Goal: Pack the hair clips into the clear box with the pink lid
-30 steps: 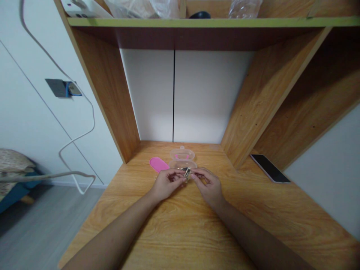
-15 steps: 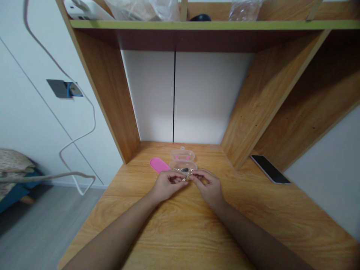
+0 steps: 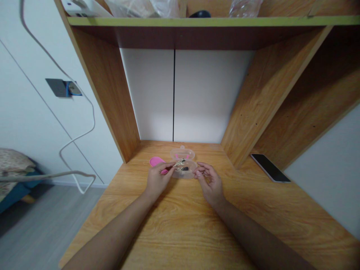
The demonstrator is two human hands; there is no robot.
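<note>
Just over the clear plastic case [image 3: 184, 173], the left fingertips [image 3: 168, 164] are pinching a small metal tool [image 3: 179, 162], its exact kind too small to tell, and holding it out toward the case's middle. The left hand [image 3: 158, 180] is curling around that grip, hovering just beside the case. To the other side of the case, the right fingers [image 3: 201, 168] are held loosely apart, gripping nothing, and the right hand [image 3: 210, 183] is sitting close by without touching the case, as far as the view shows. Inside the case, a small dark-and-metal piece [image 3: 183, 168] is lying in the nearer half, while the farther half [image 3: 182, 153] is showing pink marks. Just left of the case, a pink oval object [image 3: 155, 161] is resting partly behind the left hand. Well right of the case, a black smartphone [image 3: 270, 168] is lying on the wooden desk [image 3: 239, 225], beneath the wooden shelf unit [image 3: 264, 90].
</note>
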